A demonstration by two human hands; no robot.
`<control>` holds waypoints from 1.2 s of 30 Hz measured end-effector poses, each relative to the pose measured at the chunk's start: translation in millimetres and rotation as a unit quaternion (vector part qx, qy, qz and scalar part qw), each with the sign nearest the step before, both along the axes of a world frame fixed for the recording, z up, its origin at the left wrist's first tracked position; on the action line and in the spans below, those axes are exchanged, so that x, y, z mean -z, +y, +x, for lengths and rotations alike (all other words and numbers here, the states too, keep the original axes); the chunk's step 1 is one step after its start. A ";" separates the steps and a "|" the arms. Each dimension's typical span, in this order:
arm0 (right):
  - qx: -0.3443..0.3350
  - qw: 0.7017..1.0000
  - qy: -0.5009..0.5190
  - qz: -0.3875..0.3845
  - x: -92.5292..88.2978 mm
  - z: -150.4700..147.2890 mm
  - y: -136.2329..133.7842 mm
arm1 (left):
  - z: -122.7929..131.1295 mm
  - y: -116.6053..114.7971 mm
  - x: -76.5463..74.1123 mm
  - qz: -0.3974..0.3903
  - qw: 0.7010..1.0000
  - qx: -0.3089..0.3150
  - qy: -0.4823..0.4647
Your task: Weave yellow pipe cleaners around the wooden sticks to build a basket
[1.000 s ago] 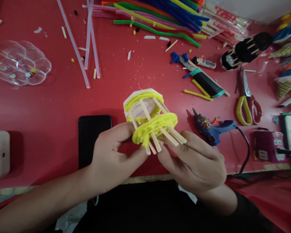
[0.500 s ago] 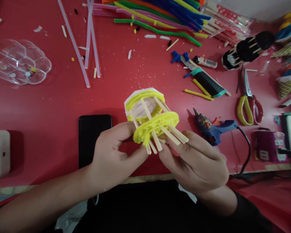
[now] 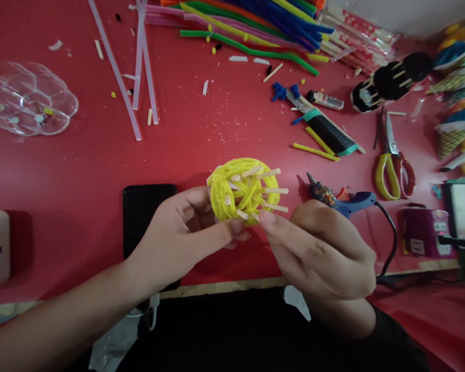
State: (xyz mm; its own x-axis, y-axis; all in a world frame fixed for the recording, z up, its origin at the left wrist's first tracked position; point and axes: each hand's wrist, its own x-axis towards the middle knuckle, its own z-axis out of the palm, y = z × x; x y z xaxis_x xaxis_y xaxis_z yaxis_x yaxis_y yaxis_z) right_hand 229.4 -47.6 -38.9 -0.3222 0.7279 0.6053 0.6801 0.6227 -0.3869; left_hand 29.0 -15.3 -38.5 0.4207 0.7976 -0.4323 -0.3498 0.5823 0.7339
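Above the front part of the red table I hold a round frame of yellow pipe cleaners with several wooden sticks through it. Its stick ends now point towards me and to the right. My left hand is closed around its left and lower side, thumb across the near rim. My right hand is closed, its fingertips at a stick end on the lower edge. The white backing seen at the piece's far side is mostly hidden behind the yellow coils.
A black phone lies beside my left hand. To the right are a blue glue gun, scissors, a utility knife and a black stick model. Pipe cleaners, glue sticks and a clear tray lie further back.
The yellow piece has been tipped, so its coiled face and stick ends turn up towards me. My right hand has shifted slightly right, its fingertips now at the lower edge.
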 end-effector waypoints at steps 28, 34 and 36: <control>-0.012 0.996 0.071 -0.056 7.3 0.6 4.1 | 1.8 -4.0 3.4 0.140 0.983 -0.040 0.113; -0.016 0.998 0.047 -0.043 10.0 1.4 2.5 | 5.5 -4.3 3.7 0.114 0.985 -0.061 0.110; -0.008 0.998 0.044 -0.042 11.2 1.5 2.7 | 5.4 -3.9 3.7 0.112 0.986 -0.058 0.110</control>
